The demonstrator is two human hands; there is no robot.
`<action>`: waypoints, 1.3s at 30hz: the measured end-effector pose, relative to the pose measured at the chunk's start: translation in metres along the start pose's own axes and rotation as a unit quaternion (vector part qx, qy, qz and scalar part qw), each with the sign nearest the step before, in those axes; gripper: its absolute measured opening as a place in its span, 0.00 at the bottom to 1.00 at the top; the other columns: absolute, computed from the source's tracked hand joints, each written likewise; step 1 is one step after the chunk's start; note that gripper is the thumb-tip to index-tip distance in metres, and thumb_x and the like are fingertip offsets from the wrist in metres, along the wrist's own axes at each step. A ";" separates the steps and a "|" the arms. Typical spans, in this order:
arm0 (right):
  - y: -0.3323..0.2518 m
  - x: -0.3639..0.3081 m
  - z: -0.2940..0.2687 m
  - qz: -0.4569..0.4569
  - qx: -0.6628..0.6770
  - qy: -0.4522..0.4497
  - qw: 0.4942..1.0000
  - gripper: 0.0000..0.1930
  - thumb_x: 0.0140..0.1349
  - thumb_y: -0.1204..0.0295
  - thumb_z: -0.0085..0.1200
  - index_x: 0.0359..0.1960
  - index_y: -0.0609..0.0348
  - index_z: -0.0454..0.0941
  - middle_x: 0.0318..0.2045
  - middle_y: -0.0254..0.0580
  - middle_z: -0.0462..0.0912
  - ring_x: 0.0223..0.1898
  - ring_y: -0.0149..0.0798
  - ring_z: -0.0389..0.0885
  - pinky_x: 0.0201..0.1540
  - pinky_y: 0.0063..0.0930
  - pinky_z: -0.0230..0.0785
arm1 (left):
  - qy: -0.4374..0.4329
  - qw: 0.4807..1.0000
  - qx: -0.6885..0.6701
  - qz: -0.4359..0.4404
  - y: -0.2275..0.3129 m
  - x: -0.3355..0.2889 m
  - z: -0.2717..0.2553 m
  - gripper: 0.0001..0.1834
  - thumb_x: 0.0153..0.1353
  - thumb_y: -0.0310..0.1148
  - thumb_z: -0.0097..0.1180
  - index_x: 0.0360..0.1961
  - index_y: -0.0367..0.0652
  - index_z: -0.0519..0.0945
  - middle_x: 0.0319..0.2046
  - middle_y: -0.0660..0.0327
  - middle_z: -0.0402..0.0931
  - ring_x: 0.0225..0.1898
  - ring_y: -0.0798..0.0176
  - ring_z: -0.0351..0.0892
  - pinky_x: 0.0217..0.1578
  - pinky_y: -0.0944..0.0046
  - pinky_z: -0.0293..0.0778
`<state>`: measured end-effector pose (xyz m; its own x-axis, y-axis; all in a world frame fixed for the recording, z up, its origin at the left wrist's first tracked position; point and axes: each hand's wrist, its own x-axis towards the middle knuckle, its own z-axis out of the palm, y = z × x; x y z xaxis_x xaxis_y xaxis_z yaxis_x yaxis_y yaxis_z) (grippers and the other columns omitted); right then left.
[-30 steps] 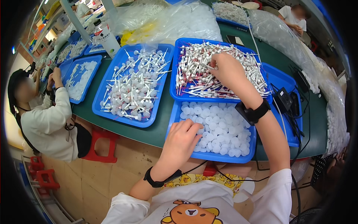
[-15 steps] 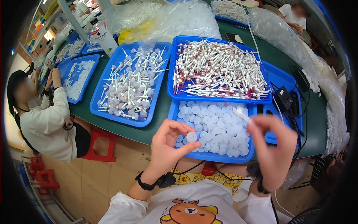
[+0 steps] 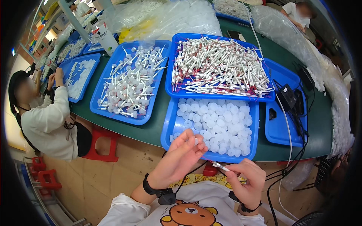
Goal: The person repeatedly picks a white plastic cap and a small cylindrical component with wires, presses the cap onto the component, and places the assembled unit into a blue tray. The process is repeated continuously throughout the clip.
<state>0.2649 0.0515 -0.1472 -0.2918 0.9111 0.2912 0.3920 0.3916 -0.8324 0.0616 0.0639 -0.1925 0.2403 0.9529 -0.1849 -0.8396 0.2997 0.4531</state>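
My left hand [image 3: 176, 160] is closed in a pinch on a small translucent white disc [image 3: 196, 141], partly hidden by the fingers. Low in front of my chest, my right hand [image 3: 247, 179] grips a thin white stick [image 3: 220, 165] with a reddish thread at its far end. The stick points toward the left hand, a short gap from the disc. Just beyond both hands, loose discs [image 3: 222, 128] fill much of a blue tray [image 3: 172, 122]. Another blue tray [image 3: 169, 81], heaped with white sticks [image 3: 222, 67] and red threads, overlaps its far edge.
Sticks with discs on them lie in a blue tray [image 3: 157, 86] to the left. At right, a tray [image 3: 277, 132] holds a black adapter [image 3: 287, 97] and cables. A bottle [image 3: 103, 37] stands far left, and a co-worker [image 3: 49, 116] sits beside a red stool [image 3: 101, 145].
My right hand has come down and left with the stick, from over the tray's right side. My left hand has turned and shifted slightly right, still pinching the disc.
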 end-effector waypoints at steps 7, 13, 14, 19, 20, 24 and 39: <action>0.005 -0.003 0.007 0.038 0.016 0.021 0.999 0.05 0.54 0.81 0.65 0.33 0.63 0.84 0.21 0.36 0.80 0.20 0.30 0.71 0.23 0.23 0.61 | -0.013 0.990 -0.119 -0.078 -0.014 -0.001 0.003 0.22 0.60 0.52 0.65 0.40 0.51 0.69 0.39 0.68 0.64 0.43 0.69 0.63 0.51 0.65 0.62; 0.010 -0.005 0.009 0.015 -0.023 0.045 0.999 0.07 0.52 0.81 0.67 0.33 0.63 0.84 0.20 0.36 0.79 0.19 0.32 0.70 0.22 0.24 0.59 | -0.008 0.991 -0.111 -0.079 -0.017 -0.002 0.006 0.25 0.58 0.54 0.66 0.40 0.50 0.68 0.38 0.68 0.63 0.41 0.71 0.61 0.50 0.69 0.62; 0.010 -0.005 0.008 0.009 -0.032 0.048 0.998 0.08 0.52 0.81 0.68 0.34 0.63 0.84 0.21 0.36 0.80 0.19 0.33 0.70 0.22 0.26 0.59 | -0.008 0.990 -0.112 -0.083 -0.017 -0.001 0.007 0.25 0.57 0.54 0.66 0.40 0.50 0.68 0.38 0.68 0.63 0.40 0.71 0.61 0.50 0.69 0.62; 0.012 -0.004 0.007 -0.018 -0.045 0.042 0.998 0.09 0.50 0.81 0.69 0.34 0.63 0.84 0.20 0.36 0.78 0.19 0.35 0.70 0.23 0.27 0.58 | -0.002 0.987 -0.133 -0.094 -0.018 -0.001 0.007 0.25 0.57 0.53 0.67 0.40 0.49 0.68 0.38 0.68 0.63 0.40 0.71 0.62 0.50 0.70 0.64; 0.013 -0.004 0.007 -0.019 -0.047 0.041 0.998 0.10 0.49 0.81 0.69 0.34 0.63 0.84 0.19 0.36 0.78 0.20 0.35 0.70 0.23 0.28 0.58 | -0.001 0.986 -0.136 -0.095 -0.018 -0.001 0.006 0.25 0.57 0.53 0.67 0.41 0.48 0.68 0.38 0.68 0.63 0.40 0.71 0.62 0.50 0.70 0.64; 0.015 -0.003 0.006 -0.026 -0.060 0.038 0.997 0.10 0.49 0.81 0.69 0.34 0.62 0.85 0.18 0.35 0.76 0.19 0.35 0.70 0.23 0.28 0.57 | 0.005 0.987 -0.138 -0.087 -0.017 -0.001 0.007 0.23 0.59 0.50 0.66 0.41 0.48 0.68 0.39 0.67 0.64 0.40 0.70 0.62 0.51 0.68 0.64; 0.012 -0.003 -0.002 -0.118 -0.195 0.075 0.971 0.16 0.43 0.82 0.71 0.37 0.63 0.85 0.20 0.34 0.75 0.22 0.38 0.70 0.23 0.29 0.58 | -0.007 0.993 0.109 0.052 -0.026 -0.007 -0.004 0.12 0.68 0.33 0.59 0.49 0.42 0.77 0.48 0.61 0.69 0.51 0.64 0.68 0.58 0.60 0.63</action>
<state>0.2727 0.0536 -0.1574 -0.2952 0.7865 0.5424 0.6388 0.5847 -0.5001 0.0800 0.0496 -0.2063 0.1659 0.9794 -0.1155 -0.7349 0.2009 0.6477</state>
